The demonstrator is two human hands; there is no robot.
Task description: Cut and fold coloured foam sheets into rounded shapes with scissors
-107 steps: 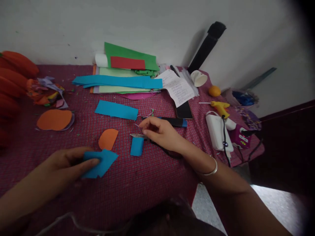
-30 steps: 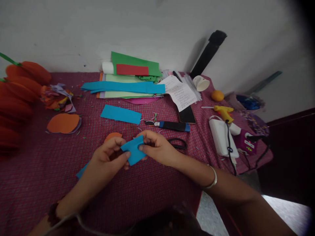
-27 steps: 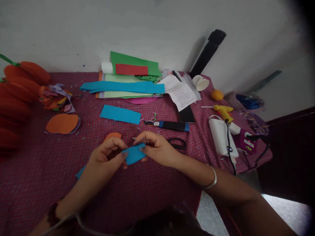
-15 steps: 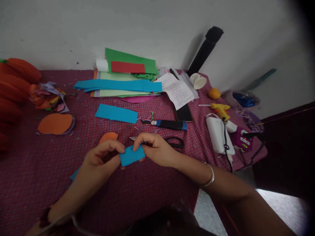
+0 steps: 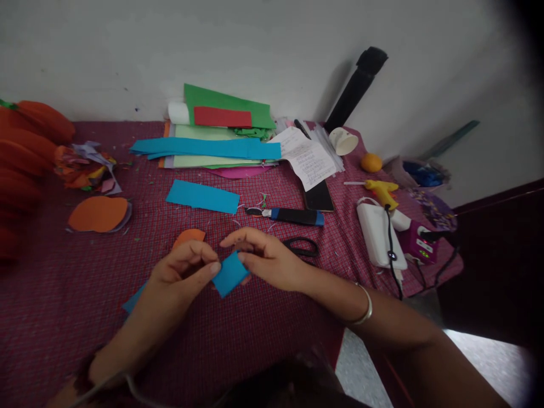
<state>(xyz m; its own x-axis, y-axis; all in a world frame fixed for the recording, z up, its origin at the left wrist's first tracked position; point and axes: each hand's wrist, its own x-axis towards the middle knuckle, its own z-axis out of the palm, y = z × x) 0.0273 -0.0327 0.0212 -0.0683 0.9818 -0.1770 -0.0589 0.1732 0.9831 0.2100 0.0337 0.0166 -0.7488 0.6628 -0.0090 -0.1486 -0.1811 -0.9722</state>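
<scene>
Both hands hold a small folded blue paper piece [image 5: 230, 273] just above the red checked tablecloth [image 5: 255, 328]. My left hand [image 5: 181, 275] pinches its left corner between thumb and forefinger. My right hand [image 5: 266, 263] pinches its right edge, fingers curled. An orange paper cut-out [image 5: 188, 236] lies just behind my left hand. Another blue scrap [image 5: 132, 300] peeks out under my left wrist. Black-handled scissors [image 5: 302, 247] lie right behind my right hand.
A blue paper strip [image 5: 203, 196] and a blue-black utility knife [image 5: 291, 216] lie mid-table. Stacked coloured paper sheets [image 5: 216, 139] line the wall. A yellow glue gun [image 5: 381, 190], a white box [image 5: 376, 234] and cables sit at right. Orange paper shapes [image 5: 98, 213] lie at left.
My left hand set down the larger blue piece; my right hand left the scissors and picked up the small blue piece. Both hands now hold it folded and tilted to a diamond.
</scene>
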